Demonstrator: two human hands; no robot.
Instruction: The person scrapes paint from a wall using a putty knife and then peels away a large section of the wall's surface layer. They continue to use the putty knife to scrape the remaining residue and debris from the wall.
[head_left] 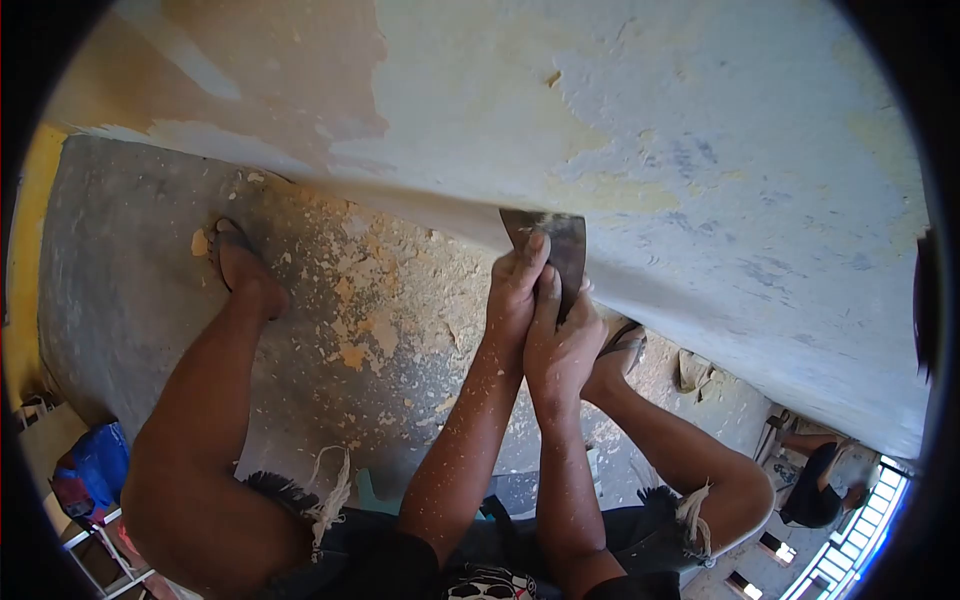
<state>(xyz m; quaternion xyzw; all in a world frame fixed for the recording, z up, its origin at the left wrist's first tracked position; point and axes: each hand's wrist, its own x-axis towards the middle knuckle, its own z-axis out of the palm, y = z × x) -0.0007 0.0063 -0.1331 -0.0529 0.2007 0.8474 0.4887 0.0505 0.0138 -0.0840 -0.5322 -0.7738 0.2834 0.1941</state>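
2 hands' fingers (537,247) pinch the scraper (566,240); its grip is hidden.

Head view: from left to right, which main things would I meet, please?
Blue bundle, left foot, scraper, right foot, another person.

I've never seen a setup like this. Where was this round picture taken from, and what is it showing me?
There's no robot here. A person wears a camera on their head, looking forward and down, so you see roughly what they face. Their left hand and right hand together grip a flat, dark scraper, its wide edge at the wall. The wall's coating is patchy. Pale flakes lie on the grey floor between their feet. At the far right is another person.
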